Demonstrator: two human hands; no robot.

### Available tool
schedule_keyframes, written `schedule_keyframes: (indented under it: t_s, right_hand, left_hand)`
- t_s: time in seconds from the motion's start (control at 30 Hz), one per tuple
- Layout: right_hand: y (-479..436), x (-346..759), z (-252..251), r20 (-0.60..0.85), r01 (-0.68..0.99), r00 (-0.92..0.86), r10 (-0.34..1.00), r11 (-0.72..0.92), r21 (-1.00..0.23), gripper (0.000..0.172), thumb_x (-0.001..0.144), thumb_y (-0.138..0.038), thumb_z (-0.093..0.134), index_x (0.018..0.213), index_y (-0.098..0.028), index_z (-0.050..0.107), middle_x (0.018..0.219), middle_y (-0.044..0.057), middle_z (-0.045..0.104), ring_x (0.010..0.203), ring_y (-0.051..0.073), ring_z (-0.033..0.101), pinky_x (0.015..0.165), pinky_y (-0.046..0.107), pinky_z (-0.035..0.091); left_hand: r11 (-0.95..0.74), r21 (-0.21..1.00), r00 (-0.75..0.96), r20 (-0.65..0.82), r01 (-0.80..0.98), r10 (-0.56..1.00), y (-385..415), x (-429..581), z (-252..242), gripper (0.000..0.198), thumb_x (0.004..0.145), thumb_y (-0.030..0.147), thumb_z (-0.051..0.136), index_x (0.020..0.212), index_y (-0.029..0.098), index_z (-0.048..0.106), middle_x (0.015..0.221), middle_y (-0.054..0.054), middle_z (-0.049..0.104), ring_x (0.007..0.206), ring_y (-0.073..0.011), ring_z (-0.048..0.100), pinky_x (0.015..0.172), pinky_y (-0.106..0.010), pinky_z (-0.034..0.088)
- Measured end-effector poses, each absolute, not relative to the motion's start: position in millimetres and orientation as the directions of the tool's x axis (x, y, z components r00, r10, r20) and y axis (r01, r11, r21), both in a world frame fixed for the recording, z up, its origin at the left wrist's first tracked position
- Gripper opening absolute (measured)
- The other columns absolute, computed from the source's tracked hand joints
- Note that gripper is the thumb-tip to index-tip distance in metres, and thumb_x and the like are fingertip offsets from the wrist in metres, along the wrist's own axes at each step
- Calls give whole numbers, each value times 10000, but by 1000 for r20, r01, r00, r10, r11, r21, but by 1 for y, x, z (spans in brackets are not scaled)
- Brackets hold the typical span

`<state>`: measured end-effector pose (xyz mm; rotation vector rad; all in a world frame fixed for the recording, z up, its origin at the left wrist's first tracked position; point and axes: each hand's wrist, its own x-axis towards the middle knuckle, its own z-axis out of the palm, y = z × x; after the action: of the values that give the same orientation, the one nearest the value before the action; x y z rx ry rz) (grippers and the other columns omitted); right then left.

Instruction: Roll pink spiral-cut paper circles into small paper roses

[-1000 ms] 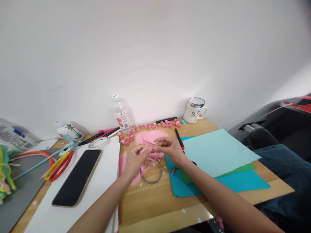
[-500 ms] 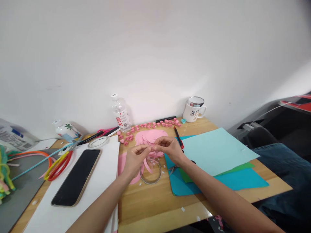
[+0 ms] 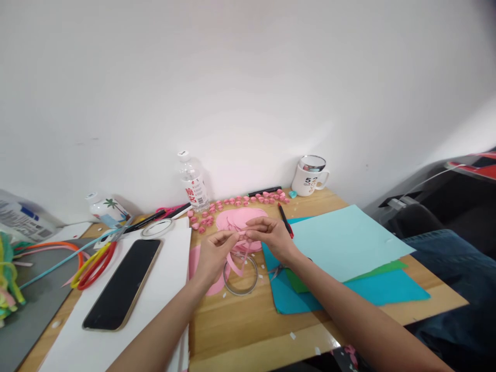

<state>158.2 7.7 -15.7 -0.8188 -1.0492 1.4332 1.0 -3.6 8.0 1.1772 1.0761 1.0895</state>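
Nearest, a tape roll [image 3: 241, 293] lies on the table [image 3: 220, 330]. Over its far side a pink paper strip [image 3: 234, 266] dangles, its loop hanging clearer than a second ago, suggesting shaping by hand continues. Just beyond, left hand [image 3: 212, 253] and right hand [image 3: 273, 239] pinch its upper part, fingertips nearly meeting. Farther, pink ovals [image 3: 248, 215] lie piled.
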Motion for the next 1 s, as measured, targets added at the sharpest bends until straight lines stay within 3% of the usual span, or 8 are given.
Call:
schedule_keyframes:
  t_s: [0.27,0.47,0.7,1.0]
  right_hand:
    - [11,160,-20,149,-445,-193,970,49,-894,240,658,-259,686,866,-158,620,800,58,694,701,163,658,679,288,528]
    - [11,160,-21,95,-407,-146,985,28,-913,312,580,-208,741,865,-164,622,693,30,695,611,138,644,623,252,514]
    - [8,159,-15,100,-355,-106,989,56,-933,345,512,-195,771,823,-158,625,645,8,678,572,123,620,580,234,481]
    - [5,158,-13,141,-278,-194,971,83,-957,411,431,-263,810,747,-154,571,570,-28,602,501,102,574,492,208,443]
  left_hand:
    - [122,984,133,-104,-132,986,-3,1,7,238,632,291,677,802,125,692,729,-48,695,377,-91,540,389,-221,463]
    - [74,984,170,-46,-162,984,-2,1,5,187,638,268,680,760,127,695,681,-49,690,569,-154,628,527,-244,515]
    - [10,1000,251,-5,-20,968,-4,-1,6,181,703,300,623,747,134,678,710,-56,685,543,-157,626,426,-221,483]
    - [-79,989,350,30,127,936,-7,1,13,207,746,326,565,694,146,652,662,-42,672,595,-172,637,498,-237,494]
